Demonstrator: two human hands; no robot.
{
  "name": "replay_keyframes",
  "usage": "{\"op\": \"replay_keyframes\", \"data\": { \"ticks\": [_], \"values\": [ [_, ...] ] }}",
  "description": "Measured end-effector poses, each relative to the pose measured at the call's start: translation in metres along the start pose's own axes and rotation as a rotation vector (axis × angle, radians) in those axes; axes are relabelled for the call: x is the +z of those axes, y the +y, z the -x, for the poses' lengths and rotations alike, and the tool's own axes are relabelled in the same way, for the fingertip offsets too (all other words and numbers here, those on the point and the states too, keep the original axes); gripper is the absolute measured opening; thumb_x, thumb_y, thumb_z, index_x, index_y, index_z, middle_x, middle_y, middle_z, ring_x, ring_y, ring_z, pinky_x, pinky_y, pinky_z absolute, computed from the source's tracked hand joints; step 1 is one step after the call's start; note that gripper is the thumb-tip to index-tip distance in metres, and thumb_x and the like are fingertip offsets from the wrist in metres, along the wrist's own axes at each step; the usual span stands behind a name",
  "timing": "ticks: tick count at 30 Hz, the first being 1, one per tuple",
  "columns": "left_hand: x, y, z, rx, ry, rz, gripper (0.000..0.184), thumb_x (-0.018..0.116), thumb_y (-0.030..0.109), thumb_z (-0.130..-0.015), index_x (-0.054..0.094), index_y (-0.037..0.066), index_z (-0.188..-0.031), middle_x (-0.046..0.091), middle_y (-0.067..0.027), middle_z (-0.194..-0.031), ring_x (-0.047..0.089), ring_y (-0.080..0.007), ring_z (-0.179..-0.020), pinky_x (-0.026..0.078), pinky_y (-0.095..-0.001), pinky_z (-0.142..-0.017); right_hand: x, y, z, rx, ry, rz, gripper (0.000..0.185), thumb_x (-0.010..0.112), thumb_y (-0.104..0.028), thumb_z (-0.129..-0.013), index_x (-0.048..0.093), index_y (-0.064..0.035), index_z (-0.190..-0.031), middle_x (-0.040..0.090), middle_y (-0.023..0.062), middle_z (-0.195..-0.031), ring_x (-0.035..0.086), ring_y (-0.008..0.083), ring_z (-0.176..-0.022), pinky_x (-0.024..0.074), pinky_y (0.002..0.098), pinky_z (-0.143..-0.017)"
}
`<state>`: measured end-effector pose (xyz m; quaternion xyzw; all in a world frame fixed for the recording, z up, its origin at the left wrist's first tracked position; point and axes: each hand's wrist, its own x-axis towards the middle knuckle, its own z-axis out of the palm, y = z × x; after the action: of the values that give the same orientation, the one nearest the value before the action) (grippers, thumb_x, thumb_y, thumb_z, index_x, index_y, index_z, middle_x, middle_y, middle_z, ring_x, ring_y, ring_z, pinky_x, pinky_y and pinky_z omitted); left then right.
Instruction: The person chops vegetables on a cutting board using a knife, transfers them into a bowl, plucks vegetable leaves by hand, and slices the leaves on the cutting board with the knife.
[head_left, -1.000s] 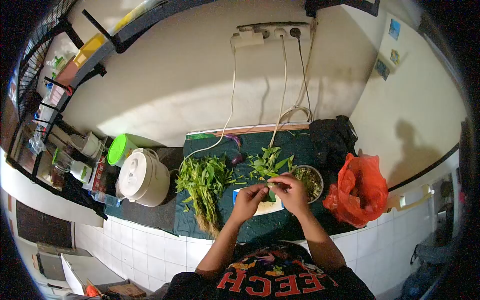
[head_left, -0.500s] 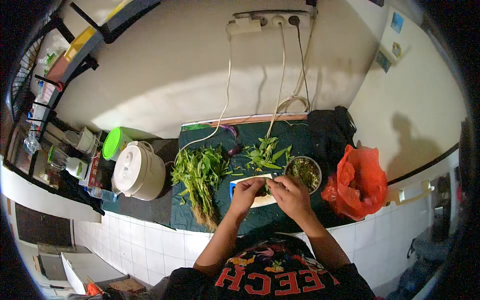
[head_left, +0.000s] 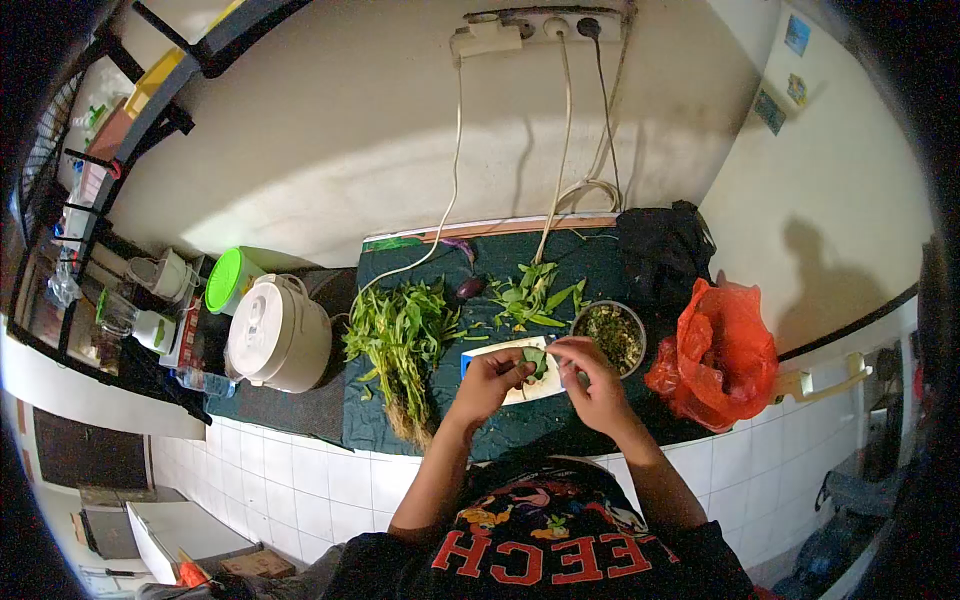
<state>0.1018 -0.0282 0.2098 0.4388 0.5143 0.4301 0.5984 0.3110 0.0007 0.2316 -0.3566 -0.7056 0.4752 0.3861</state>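
My left hand [head_left: 488,388] pinches a green leaf [head_left: 536,362] between thumb and fingers, over a white board with a blue edge [head_left: 515,394]. Just right of the leaf is my right hand [head_left: 594,388], its index finger and thumb apart and nothing visible between them. Beyond it, a round bowl [head_left: 641,345] holds chopped greens and pale bits. Loose leaves [head_left: 535,298] lie behind the board. On the left rests a large bunch of leafy greens [head_left: 402,335], its roots toward me. A purple eggplant [head_left: 471,288] is near the back.
A red plastic bag [head_left: 735,355] stands open at the right, with a black bag [head_left: 665,250] behind it. At the left are a white rice cooker [head_left: 280,335] and a green-lidded container [head_left: 225,280]. Power cords [head_left: 460,160] hang down the wall onto the dark green cloth [head_left: 480,440].
My hands have moved apart, the right one shifting slightly to the right. The leaf now shows more clearly in my left fingers.
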Motion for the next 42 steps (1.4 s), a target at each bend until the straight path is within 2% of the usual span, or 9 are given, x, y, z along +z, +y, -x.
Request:
{"op": "replay_keyframes", "data": {
  "ticks": [1, 3, 7, 12, 18, 23, 28, 38, 42],
  "values": [
    [-0.001, 0.003, 0.001, -0.013, -0.039, 0.014, 0.029, 0.069, 0.010, -0.091, 0.066, 0.000, -0.118, 0.067, -0.0028, -0.087, 0.058, -0.0091, -0.077, 0.047, -0.0259, -0.071, -0.005, -0.001, -0.003, 0.002, 0.001, -0.001, 0.031, 0.059, -0.002, -0.087, 0.064, -0.0070, -0.118, 0.055, 0.0144, -0.121, 0.059, 0.0304, -0.102, 0.0482, 0.0409, -0.088],
    [0.000, 0.014, 0.007, -0.031, -0.079, 0.051, 0.036, 0.068, 0.008, -0.091, 0.060, 0.000, -0.125, 0.067, -0.0039, -0.090, 0.059, -0.0099, -0.079, 0.048, -0.0261, -0.073, -0.016, -0.007, -0.008, -0.321, -0.074, 0.300, 0.040, 0.056, 0.007, -0.086, 0.062, -0.0095, -0.121, 0.055, 0.0124, -0.121, 0.060, 0.0272, -0.103, 0.0503, 0.0350, -0.085],
    [-0.002, 0.020, 0.013, -0.070, -0.202, 0.055, 0.057, 0.065, 0.002, -0.090, 0.043, 0.002, -0.142, 0.068, -0.0073, -0.098, 0.062, -0.0121, -0.086, 0.049, -0.0271, -0.079, -0.020, -0.005, -0.005, -0.292, -0.298, 0.302, 0.034, 0.060, 0.003, -0.086, 0.066, -0.0118, -0.116, 0.055, 0.0101, -0.122, 0.060, 0.0256, -0.106, 0.0531, 0.0337, -0.079],
    [-0.001, 0.031, 0.019, -0.096, -0.286, 0.050, 0.060, 0.067, 0.003, -0.088, 0.043, 0.004, -0.143, 0.068, -0.0080, -0.097, 0.062, -0.0125, -0.086, 0.049, -0.0267, -0.079, -0.022, -0.006, -0.003, -0.260, -0.353, 0.299, 0.027, 0.068, -0.003, -0.083, 0.072, -0.0133, -0.108, 0.065, 0.0069, -0.104, 0.066, 0.0248, -0.090, 0.0542, 0.0340, -0.076],
    [-0.002, 0.034, 0.028, -0.005, -0.224, -0.084, 0.060, 0.066, 0.005, -0.090, 0.042, 0.005, -0.144, 0.066, -0.0059, -0.098, 0.060, -0.0113, -0.089, 0.049, -0.0266, -0.080, -0.020, -0.004, 0.003, -0.312, -0.205, 0.323, 0.023, 0.073, -0.007, -0.078, 0.074, -0.0124, -0.100, 0.070, 0.0050, -0.093, 0.068, 0.0245, -0.080, 0.0545, 0.0348, -0.070],
    [0.004, 0.035, 0.043, 0.176, -0.193, 0.005, 0.070, 0.074, -0.001, -0.082, 0.043, 0.006, -0.144, 0.064, -0.0046, -0.114, 0.059, -0.0140, -0.102, 0.049, -0.0292, -0.088, -0.016, -0.020, 0.012, -0.255, -0.018, 0.405, 0.022, 0.076, -0.008, -0.076, 0.075, -0.0124, -0.097, 0.069, 0.0033, -0.089, 0.068, 0.0230, -0.076, 0.0541, 0.0336, -0.068],
    [0.016, 0.043, 0.044, 0.431, -0.105, -0.328, 0.030, 0.077, 0.002, -0.079, 0.070, 0.004, -0.108, 0.068, -0.0109, -0.107, 0.065, -0.0193, -0.092, 0.051, -0.0306, -0.080, -0.009, -0.035, 0.017, -0.262, 0.070, 0.390, 0.018, 0.077, -0.006, -0.075, 0.073, -0.0066, -0.092, 0.067, 0.0059, -0.085, 0.066, 0.0216, -0.073, 0.0515, 0.0323, -0.063],
    [0.026, 0.030, 0.042, 0.436, 0.097, -0.261, 0.016, 0.074, 0.006, -0.085, 0.070, 0.000, -0.099, 0.072, -0.0092, -0.092, 0.065, -0.0143, -0.082, 0.050, -0.0269, -0.072, -0.005, -0.043, 0.026, 0.014, 0.103, 0.086, 0.015, 0.077, -0.007, -0.080, 0.071, -0.0065, -0.094, 0.067, 0.0086, -0.092, 0.068, 0.0207, -0.080, 0.0541, 0.0312, -0.068],
    [0.030, 0.029, 0.044, 0.280, 0.147, -0.088, 0.016, 0.074, 0.006, -0.086, 0.068, -0.001, -0.100, 0.070, -0.0054, -0.090, 0.062, -0.0094, -0.082, 0.049, -0.0252, -0.072, 0.008, -0.022, 0.032, 0.193, 0.159, -0.326, 0.018, 0.075, -0.008, -0.085, 0.065, 0.0001, -0.097, 0.066, 0.0070, -0.094, 0.066, 0.0157, -0.084, 0.0536, 0.0270, -0.068]
  ]
}}
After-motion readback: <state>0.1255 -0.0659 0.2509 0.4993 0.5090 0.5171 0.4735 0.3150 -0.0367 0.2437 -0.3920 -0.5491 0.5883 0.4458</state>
